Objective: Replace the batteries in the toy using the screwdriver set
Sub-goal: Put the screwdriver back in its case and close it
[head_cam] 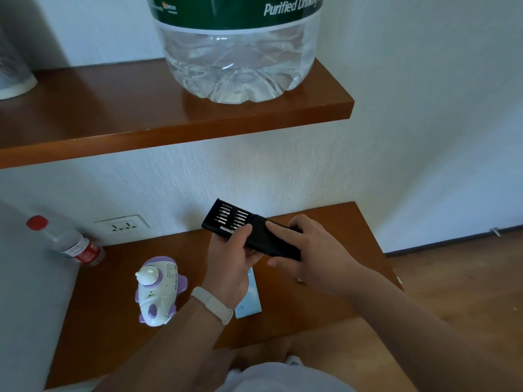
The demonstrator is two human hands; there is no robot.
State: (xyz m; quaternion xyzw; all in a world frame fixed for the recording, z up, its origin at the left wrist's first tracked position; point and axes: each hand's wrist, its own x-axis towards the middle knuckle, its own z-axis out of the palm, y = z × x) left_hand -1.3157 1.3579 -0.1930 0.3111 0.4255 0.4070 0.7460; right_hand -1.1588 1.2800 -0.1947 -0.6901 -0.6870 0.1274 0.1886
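Observation:
A black screwdriver set [256, 233] is held in the air above the low wooden shelf [119, 321]. Its inner tray is slid partly out at the upper left, and rows of silver bits show in it. My left hand [233, 264] grips the set from below, thumb on the tray near the driver handle. My right hand [307, 253] wraps around the black sleeve from the right. A white and purple airplane toy [158, 290] lies on the shelf, left of my left wrist. A light blue battery pack [250, 299] lies flat, partly hidden under my left hand.
A plastic bottle with a red cap [70, 243] leans at the left beside a grey surface. A wall socket [121, 224] sits behind the shelf. A large clear water jug [240, 55] stands on the upper wooden shelf [113, 128]. Wood floor lies to the right.

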